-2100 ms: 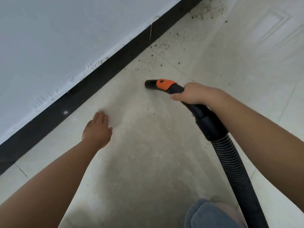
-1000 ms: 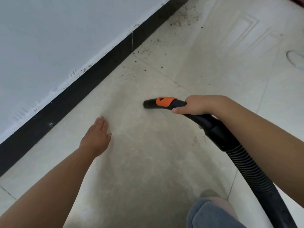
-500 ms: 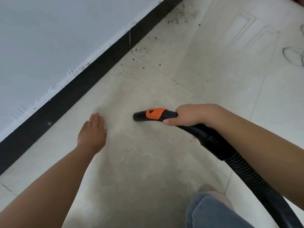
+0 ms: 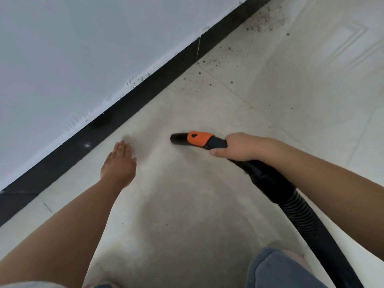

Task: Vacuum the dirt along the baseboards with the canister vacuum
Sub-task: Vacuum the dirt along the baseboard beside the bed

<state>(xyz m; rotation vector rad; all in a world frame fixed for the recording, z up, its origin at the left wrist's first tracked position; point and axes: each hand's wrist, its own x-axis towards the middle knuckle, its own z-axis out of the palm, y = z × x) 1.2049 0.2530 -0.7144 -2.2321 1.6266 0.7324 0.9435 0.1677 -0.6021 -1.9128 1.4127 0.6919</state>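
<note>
Here the right hand (image 4: 241,147) is wrapping its fingers round the black handle of the vacuum nozzle (image 4: 187,139), just behind the orange collar (image 4: 199,138), and is holding the open tip low over the floor (image 4: 187,204), pointing towards the baseboard (image 4: 145,96) but stopping short of it. The left hand (image 4: 119,161) is lying flat with fingers straight and together, palm down on the floor just beside the baseboard, gripping nothing. The ribbed black hose (image 4: 307,223) is trailing back from the handle past a knee in grey-blue cloth (image 4: 276,269) at the bottom edge.

Around the two hands the floor is looking free of specks, so this stretch along the baseboard is probably finished. Farther along, the dirt (image 4: 203,80) is lying scattered beside the baseboard near a tile joint, and a second, denser patch (image 4: 264,21) is sitting at the far top. Judging by that, roughly the near part is cleaned and the far stretch is waiting; the nozzle needs to travel forward along the baseboard to reach both patches.
</note>
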